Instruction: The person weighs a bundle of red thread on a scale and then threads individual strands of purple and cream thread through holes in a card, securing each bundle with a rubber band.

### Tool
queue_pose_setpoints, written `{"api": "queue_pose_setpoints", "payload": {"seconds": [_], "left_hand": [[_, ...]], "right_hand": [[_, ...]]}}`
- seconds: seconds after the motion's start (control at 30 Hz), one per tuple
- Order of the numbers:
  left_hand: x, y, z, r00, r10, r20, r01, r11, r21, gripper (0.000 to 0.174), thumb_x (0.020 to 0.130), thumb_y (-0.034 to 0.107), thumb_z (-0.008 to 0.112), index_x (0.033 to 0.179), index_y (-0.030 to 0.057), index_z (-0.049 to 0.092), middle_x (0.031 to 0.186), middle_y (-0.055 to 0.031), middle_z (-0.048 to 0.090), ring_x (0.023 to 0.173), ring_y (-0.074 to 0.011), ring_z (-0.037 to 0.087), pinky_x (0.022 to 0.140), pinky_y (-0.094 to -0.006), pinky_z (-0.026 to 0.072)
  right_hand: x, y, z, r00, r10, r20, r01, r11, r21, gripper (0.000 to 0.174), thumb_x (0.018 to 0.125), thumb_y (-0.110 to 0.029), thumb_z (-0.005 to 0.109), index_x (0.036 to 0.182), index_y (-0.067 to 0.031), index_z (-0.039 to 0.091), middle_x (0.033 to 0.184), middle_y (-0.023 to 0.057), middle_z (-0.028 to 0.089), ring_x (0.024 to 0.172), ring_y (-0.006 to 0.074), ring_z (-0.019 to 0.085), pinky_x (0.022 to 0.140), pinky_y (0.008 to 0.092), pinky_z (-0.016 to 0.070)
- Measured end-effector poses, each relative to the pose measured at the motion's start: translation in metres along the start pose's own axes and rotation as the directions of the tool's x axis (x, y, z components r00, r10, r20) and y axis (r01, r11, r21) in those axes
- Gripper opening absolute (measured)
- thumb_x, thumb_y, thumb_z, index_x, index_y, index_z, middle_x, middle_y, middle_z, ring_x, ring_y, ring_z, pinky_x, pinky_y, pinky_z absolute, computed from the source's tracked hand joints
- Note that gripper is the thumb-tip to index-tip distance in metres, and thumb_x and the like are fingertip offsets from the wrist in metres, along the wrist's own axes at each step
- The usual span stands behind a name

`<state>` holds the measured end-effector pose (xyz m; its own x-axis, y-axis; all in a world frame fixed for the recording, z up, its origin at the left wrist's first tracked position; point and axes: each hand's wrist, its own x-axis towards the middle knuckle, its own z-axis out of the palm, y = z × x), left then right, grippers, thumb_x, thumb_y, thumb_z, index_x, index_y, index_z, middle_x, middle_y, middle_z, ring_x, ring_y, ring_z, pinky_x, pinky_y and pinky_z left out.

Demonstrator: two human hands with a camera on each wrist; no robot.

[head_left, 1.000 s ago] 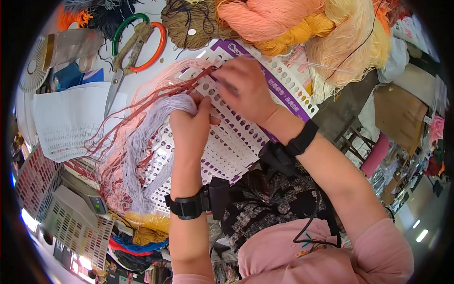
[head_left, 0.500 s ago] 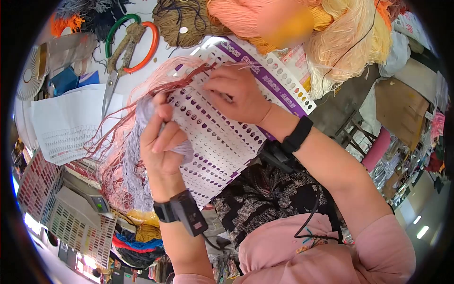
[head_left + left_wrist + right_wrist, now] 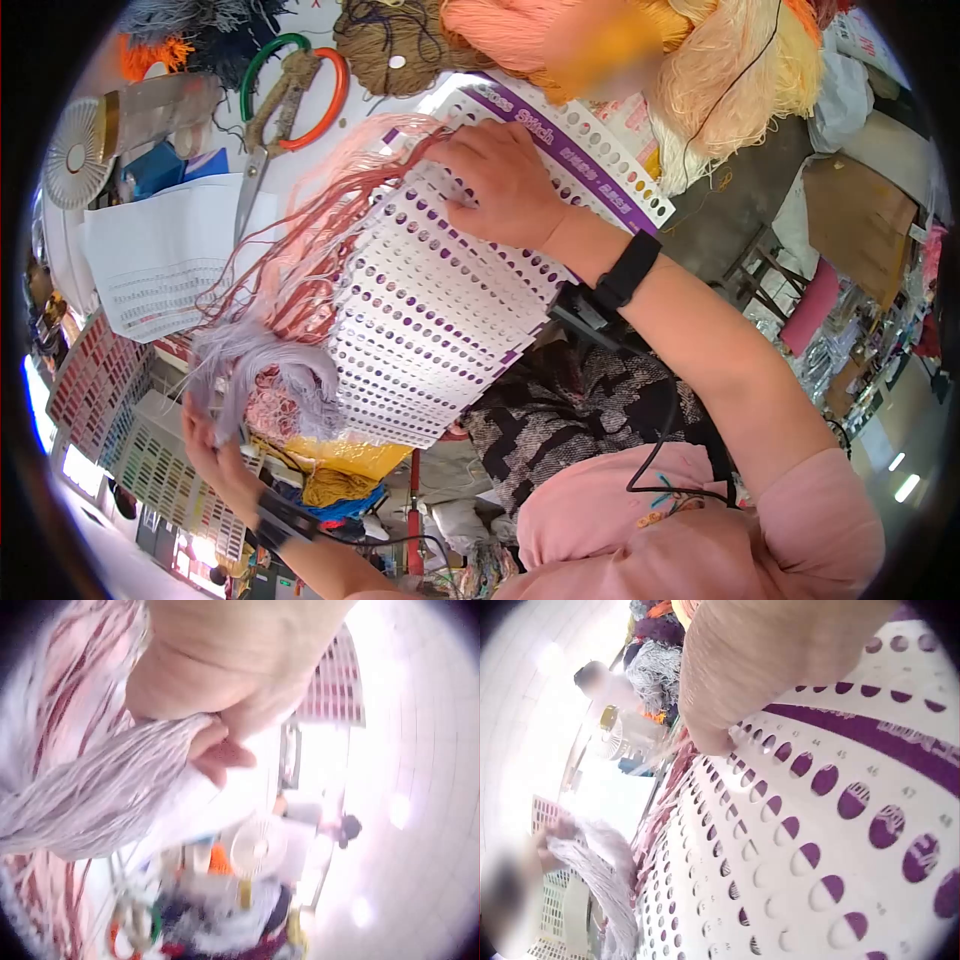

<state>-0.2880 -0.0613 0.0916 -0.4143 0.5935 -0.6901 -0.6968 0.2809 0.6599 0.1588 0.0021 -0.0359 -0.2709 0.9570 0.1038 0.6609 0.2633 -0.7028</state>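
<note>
My left hand (image 3: 215,455) is low at the left in the head view, beyond the card's lower left edge. Its fingers grip a loose skein of lavender thread (image 3: 112,787), which trails back over the pink threads. My right hand (image 3: 505,190) rests on the white punched thread card (image 3: 430,310), near its purple printed header. Up close in the right wrist view, a fingertip touches the card among its rows of numbered holes. Dusky red threads (image 3: 300,240) and pale pink threads hang from the card's left edge, right by the right hand's fingertips.
Large scissors (image 3: 290,100) with green and orange handles lie behind the threads. Peach and cream yarn hanks (image 3: 720,90) and an olive-brown hank (image 3: 385,50) lie along the back. A printed paper sheet (image 3: 160,255) is at the left, with a small fan (image 3: 80,155) behind it.
My left hand has carried the lavender skein from the card's middle down and left, past its lower edge. My right hand has stayed near the card's top left edge, its fingers now lower on it.
</note>
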Motion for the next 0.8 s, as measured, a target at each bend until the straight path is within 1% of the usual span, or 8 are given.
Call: {"api": "queue_pose_setpoints", "payload": {"seconds": [0.1,0.2,0.33,0.43,0.5,0.63,0.73,0.8], "left_hand": [[-0.063,-0.063,0.066,0.96,-0.142,0.241,0.076,0.962,0.264,0.033,0.085,0.013,0.044,0.112,-0.0044,0.039,0.072,-0.0038,0.056,0.047,-0.0009,0.04,0.047,-0.0148,0.0361],[-0.086,-0.146,0.112,0.908,-0.335,0.252,0.278,0.931,0.237,0.036,0.084,0.019,0.045,0.112,-0.0037,0.04,0.09,-0.0106,0.054,0.067,-0.0106,0.048,0.063,-0.0261,0.0426],[-0.091,-0.196,0.154,0.883,-0.379,0.278,0.331,0.921,0.206,0.045,0.087,0.032,0.036,0.113,-0.0052,0.04,0.108,-0.0164,0.047,0.099,-0.0223,0.046,0.08,-0.038,0.0397],[-0.091,-0.204,0.155,0.815,-0.435,0.383,0.404,0.9,0.164,0.051,0.088,0.036,0.029,0.116,-0.0065,0.036,0.113,-0.0178,0.044,0.105,-0.0249,0.043,0.087,-0.0386,0.036],[-0.089,-0.206,0.151,0.721,-0.471,0.509,0.45,0.876,0.174,0.053,0.088,0.036,0.025,0.119,-0.0076,0.031,0.118,-0.0196,0.04,0.109,-0.0258,0.039,0.092,-0.0385,0.0329],[-0.094,-0.205,0.157,0.796,-0.461,0.393,0.422,0.887,0.186,0.053,0.087,0.037,0.031,0.117,-0.0068,0.036,0.11,-0.0174,0.046,0.101,-0.0242,0.046,0.084,-0.0379,0.0389],[-0.094,-0.209,0.154,0.834,-0.431,0.345,0.369,0.9,0.232,0.045,0.087,0.03,0.036,0.113,-0.007,0.039,0.11,-0.0163,0.046,0.099,-0.0225,0.048,0.078,-0.0399,0.0449],[-0.095,-0.215,0.151,0.869,-0.386,0.31,0.274,0.896,0.348,0.036,0.088,0.024,0.037,0.107,-0.0066,0.043,0.112,-0.0158,0.045,0.094,-0.0209,0.05,0.072,-0.0392,0.0482]], "right_hand": [[-0.002,0.002,0.0,0.999,-0.027,-0.019,0.027,1.0,0.004,0.04,0.059,-0.015,0.06,0.098,-0.0128,0.05,0.091,0.0035,0.05,0.089,0.022,0.045,0.078,0.0354,0.0308],[-0.003,-0.002,0.0,0.987,-0.065,-0.146,0.075,0.995,0.059,0.031,0.062,-0.013,0.061,0.092,-0.011,0.053,0.089,0.005,0.05,0.085,0.0234,0.047,0.074,0.0365,0.0354],[-0.013,-0.045,-0.024,0.981,0.172,0.093,-0.196,0.88,0.432,0.013,0.063,-0.008,0.06,0.075,-0.0035,0.058,0.077,0.0066,0.054,0.069,0.0202,0.052,0.061,0.0292,0.042],[-0.021,-0.078,-0.019,0.779,0.279,0.562,-0.627,0.364,0.689,0.007,0.07,-0.003,0.058,0.075,0.0001,0.056,0.079,0.0017,0.053,0.064,0.0069,0.051,0.053,0.0189,0.0415],[-0.02,-0.088,-0.016,0.746,0.231,0.625,-0.662,0.363,0.656,0.006,0.071,-0.002,0.057,0.075,0.0023,0.056,0.081,0.0021,0.055,0.063,0.0062,0.052,0.052,0.0184,0.0429],[-0.02,-0.087,-0.016,0.745,0.21,0.633,-0.662,0.115,0.74,0.005,0.072,0.0,0.054,0.074,0.0038,0.056,0.085,0.0052,0.057,0.063,0.0071,0.053,0.054,0.0194,0.0455],[-0.019,-0.086,-0.026,0.695,0.274,0.665,-0.698,0.03,0.716,0.005,0.073,0.0,0.052,0.074,0.0024,0.056,0.089,0.0074,0.057,0.063,0.0075,0.053,0.052,0.02,0.0456],[-0.026,-0.082,-0.02,0.766,0.26,0.588,-0.617,0.036,0.787,0.006,0.074,0.0,0.05,0.074,0.0014,0.055,0.09,0.0087,0.058,0.062,0.0073,0.053,0.047,0.0194,0.0443]]}}
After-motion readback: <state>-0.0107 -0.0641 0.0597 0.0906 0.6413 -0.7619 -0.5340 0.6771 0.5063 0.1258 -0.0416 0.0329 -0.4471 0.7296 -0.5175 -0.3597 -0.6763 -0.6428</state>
